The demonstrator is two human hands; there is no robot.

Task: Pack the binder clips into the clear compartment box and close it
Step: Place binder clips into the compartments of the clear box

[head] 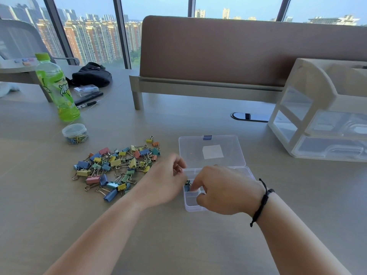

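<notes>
Nearest the camera, the right hand (222, 189), a black cord bracelet (262, 201) on its wrist, reaches over the clear plastic compartment box (193, 203), its fingertips pressing a blue binder clip (187, 187) down into a compartment on the box's left side; whether they pinch the clip or only push it I cannot tell; the left hand (164, 181) hovers just left of the box with fingers curled, and something small and metallic glints at its fingertips, too blurred to name, so its hold is also unclear. The box's transparent hinged lid (210, 151) lies open flat behind its base, a blue latch (207, 137) at the far edge. Left of the box, the heap of pastel metal binder clips (117, 165) lies loose on the grey desk (178, 245); most remain unpacked. These clips look light, stiff and springy, with slippery wire handles that tangle; best taken by the painted body. Farther left of the box stand a round tub of paper clips (75, 133) and a green drink bottle (56, 86).
</notes>
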